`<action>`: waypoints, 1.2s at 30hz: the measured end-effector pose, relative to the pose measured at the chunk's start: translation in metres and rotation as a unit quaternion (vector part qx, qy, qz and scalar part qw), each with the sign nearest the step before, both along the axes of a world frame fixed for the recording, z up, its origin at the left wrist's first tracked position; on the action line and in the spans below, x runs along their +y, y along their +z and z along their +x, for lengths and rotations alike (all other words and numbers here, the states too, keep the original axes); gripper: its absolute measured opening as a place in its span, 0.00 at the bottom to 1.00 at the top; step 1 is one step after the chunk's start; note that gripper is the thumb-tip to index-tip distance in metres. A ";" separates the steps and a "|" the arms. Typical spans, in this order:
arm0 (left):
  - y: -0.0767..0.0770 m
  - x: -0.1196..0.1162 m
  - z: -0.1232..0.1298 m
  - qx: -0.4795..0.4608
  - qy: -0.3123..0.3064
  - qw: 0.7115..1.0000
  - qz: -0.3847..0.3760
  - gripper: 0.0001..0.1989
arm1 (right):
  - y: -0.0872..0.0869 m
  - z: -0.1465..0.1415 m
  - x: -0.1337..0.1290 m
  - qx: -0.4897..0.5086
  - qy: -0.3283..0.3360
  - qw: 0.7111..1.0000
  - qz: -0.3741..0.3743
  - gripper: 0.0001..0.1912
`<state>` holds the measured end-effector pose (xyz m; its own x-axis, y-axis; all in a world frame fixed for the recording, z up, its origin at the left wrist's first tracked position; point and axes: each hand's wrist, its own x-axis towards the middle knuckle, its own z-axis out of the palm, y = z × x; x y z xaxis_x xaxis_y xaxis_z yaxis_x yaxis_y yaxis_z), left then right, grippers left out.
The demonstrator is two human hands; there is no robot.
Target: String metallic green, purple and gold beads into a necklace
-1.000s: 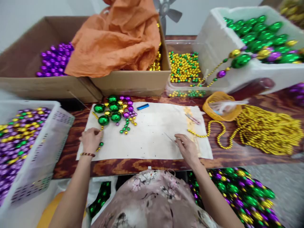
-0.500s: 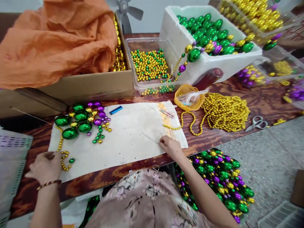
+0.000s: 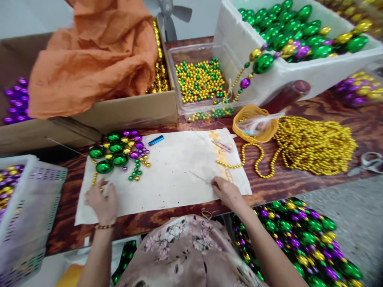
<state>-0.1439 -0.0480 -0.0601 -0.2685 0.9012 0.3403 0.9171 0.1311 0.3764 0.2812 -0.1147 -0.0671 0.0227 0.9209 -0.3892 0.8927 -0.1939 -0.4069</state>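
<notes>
My left hand (image 3: 102, 202), slightly blurred, is over the left end of the white cloth (image 3: 173, 175). Its thumb and fingers are apart, by the lower end of a gold bead strand (image 3: 94, 178), part of which it hides. Just above lies a cluster of loose beads: large green ones (image 3: 120, 160), purple ones (image 3: 134, 154) and smaller gold and green ones. My right hand (image 3: 227, 193) pinches a thin needle (image 3: 198, 176) at the cloth's right side, its tip pointing up and left. Above that hand, a short gold bead chain (image 3: 229, 164) runs onto the cloth.
Behind the cloth stand a cardboard box (image 3: 134, 106) with orange fabric (image 3: 98, 59), a clear bin (image 3: 175, 89) of small beads and a white foam box (image 3: 299, 75). A yellow basket (image 3: 254, 135), piled gold chains (image 3: 317, 147) and scissors (image 3: 369, 162) lie right. A perforated basket (image 3: 44, 195) stands left.
My left hand has moved over the curled end of the gold strand, covering it and the green bead there, and its fingers have spread. The right hand keeps the needle. The view has shifted left.
</notes>
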 end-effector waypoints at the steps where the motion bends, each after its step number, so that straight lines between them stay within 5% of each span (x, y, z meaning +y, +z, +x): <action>1: -0.003 -0.002 0.010 -0.008 -0.042 0.999 0.001 0.17 | -0.004 0.005 -0.001 0.029 -0.003 0.999 0.016 0.11; 5: -0.015 -0.004 0.051 -0.036 -0.122 0.992 -0.018 0.15 | -0.007 0.027 -0.003 0.193 -0.050 0.977 0.074 0.07; 9: -0.021 0.001 0.074 -0.044 -0.140 0.988 -0.038 0.15 | 0.018 0.033 0.003 0.354 -0.134 0.922 0.082 0.12; 13: -0.022 0.021 0.085 -0.012 -0.148 0.988 -0.045 0.16 | 0.035 0.006 0.022 0.444 -0.148 0.879 0.089 0.15; 18: -0.024 0.045 0.094 0.052 -0.139 0.984 -0.095 0.15 | 0.017 -0.046 0.040 0.518 -0.107 0.848 0.030 0.16; 28: -0.028 0.047 0.091 0.059 -0.159 0.982 -0.087 0.15 | -0.009 -0.064 0.044 0.556 -0.152 0.816 -0.031 0.18; 36: -0.016 0.023 0.042 -0.014 -0.070 0.997 0.003 0.15 | -0.021 -0.076 0.042 0.544 -0.088 0.833 -0.045 0.13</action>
<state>-0.1024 -0.0247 -0.0765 -0.1489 0.9287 0.3396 0.9157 0.0000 0.4018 0.2048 -0.0727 -0.0876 -0.2574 0.9061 -0.3357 -0.0400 -0.3571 -0.9332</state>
